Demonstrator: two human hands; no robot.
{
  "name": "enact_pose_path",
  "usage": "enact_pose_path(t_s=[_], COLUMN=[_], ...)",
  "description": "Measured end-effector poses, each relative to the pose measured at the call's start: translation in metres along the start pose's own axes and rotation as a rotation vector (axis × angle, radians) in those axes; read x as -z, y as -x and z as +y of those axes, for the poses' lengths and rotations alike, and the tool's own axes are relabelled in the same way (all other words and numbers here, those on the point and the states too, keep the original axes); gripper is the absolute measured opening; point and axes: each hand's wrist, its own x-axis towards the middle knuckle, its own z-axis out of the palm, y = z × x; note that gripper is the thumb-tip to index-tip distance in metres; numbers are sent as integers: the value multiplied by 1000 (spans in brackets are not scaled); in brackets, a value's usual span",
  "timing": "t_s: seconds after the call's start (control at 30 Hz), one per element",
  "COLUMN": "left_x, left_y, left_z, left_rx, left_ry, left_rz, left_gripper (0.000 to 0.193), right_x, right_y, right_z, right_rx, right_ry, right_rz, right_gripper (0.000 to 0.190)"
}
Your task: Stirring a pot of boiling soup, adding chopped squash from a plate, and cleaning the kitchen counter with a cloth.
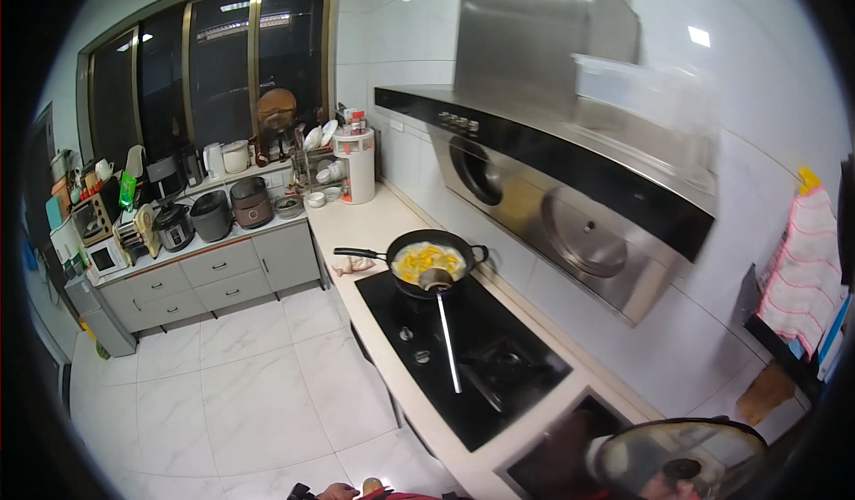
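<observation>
At the lower right, my right hand [663,488] is at the dark knob of a glass pan lid [628,456] and appears to grip it. Part of this hand is cut off by the picture's edge. My left hand [338,492] shows only partly at the bottom edge, beside red clothing; its fingers are too hidden to read. A black wok [401,287] stands on the far burner of the black gas hob [461,420]. Yellow and whitish food [427,257] in liquid fills it. A ladle [449,343] rests in the wok, its long metal handle reaching over the hob.
Raw-looking pale meat [354,266] lies on the counter [394,209] by the wok's handle. A range hood [548,153] juts out above the hob. The dark recessed area [561,443] sits near the lid. Rice cookers [250,203] and other appliances line the grey cabinets [227,269] under the window.
</observation>
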Motion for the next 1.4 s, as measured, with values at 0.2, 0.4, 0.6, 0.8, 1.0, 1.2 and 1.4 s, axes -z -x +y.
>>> enact_pose_path(t_s=[0.2,0.4,0.6,0.8,1.0,1.2,1.4], left_x=[88,216,294,354,381,434,477], left_y=[-17,34,84,55,-27,-70,-84], left_z=[-25,122,215,278,249,283,292], left_rx=[122,-306,-596,-774,-465,-328,-619], left_ry=[209,588,823,623,1035,1170,1230], left_rz=[238,540,414,737,406,258,414], left_gripper=[34,20,14,22,19,25,22], right_x=[-121,-136,-223,-239,-252,-281,-290], right_y=[74,112,152,165,184,178,139], right_z=[148,284,371,455,521,573,592], right_rx=[-424,-654,-617,-333,-298,-536,-430], right_ry=[-53,27,494,1187,1090,1097,989], right_rz=[-392,-116,-516,-1094,-1577,-1750,-1451], right_gripper=[41,48,31,37,16,19,62])
